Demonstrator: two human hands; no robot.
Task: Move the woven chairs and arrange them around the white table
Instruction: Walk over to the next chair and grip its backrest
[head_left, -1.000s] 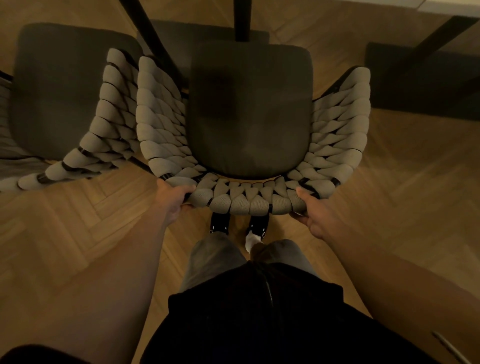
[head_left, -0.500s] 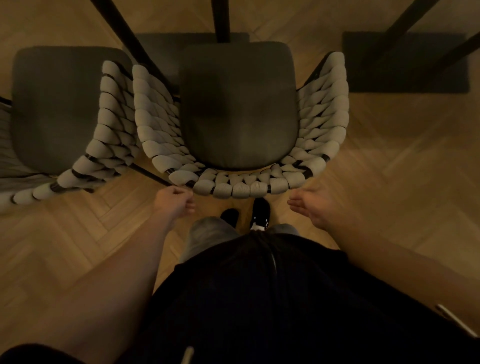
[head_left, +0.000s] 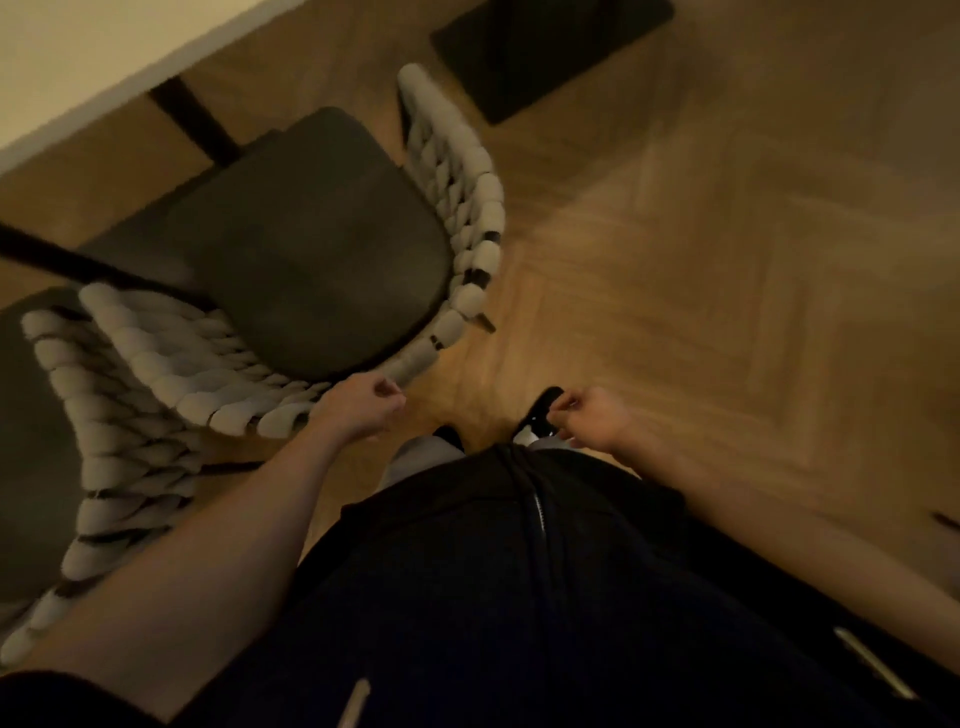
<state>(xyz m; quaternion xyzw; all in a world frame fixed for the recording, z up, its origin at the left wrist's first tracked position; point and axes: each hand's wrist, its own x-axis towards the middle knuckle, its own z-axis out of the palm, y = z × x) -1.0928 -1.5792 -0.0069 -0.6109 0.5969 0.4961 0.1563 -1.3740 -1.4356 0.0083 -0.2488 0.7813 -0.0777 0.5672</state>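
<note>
- I look down on a woven chair (head_left: 322, 244) tucked seat-first under the white table (head_left: 78, 57), whose edge runs across the far left corner.
- My left hand (head_left: 363, 402) hangs loosely curled and holds nothing, just beside the chair's woven back, apparently clear of it.
- My right hand (head_left: 595, 415) is loosely curled too, empty, over bare parquet floor (head_left: 727, 260) and well apart from either chair.
- A second woven chair (head_left: 104, 441) stands at near left; the left hand is nearer both.
- The frame is blurred, so finer contact is hard to judge.

Herringbone wood floor (head_left: 727, 249), dim warm light — dark mat (head_left: 545, 47)
</note>
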